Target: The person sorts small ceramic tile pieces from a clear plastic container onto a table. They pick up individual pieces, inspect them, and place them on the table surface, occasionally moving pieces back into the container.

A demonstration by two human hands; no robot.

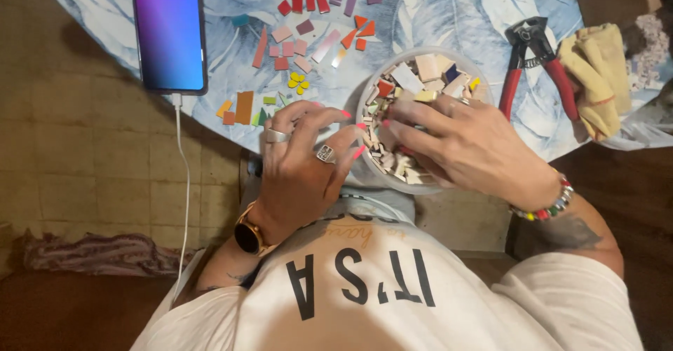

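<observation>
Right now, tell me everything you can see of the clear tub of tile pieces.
The tub is a round container of clear, plastic-looking material, open-topped, at the near table edge. It is filled with small mixed tile pieces, mostly cream and tan, some red, blue and yellow. The right hand reaches into it; the left hand has its fingertips at the near left rim. Red-handled nippers lie beside it.

Lighting is warm and moderate, strongest across the upper centre of the frame, where the patterned counter (434, 8) reads clearly. The phone screen (169, 29) at upper left glows purple-blue and is the brightest spot, without glare. Lower left and the right edge fall into dim brown shadow. Soft shadows sit beneath both hands. Focus is fair at centre; fine detail is slightly soft, with mild wide-angle stretching towards the edges.
</observation>
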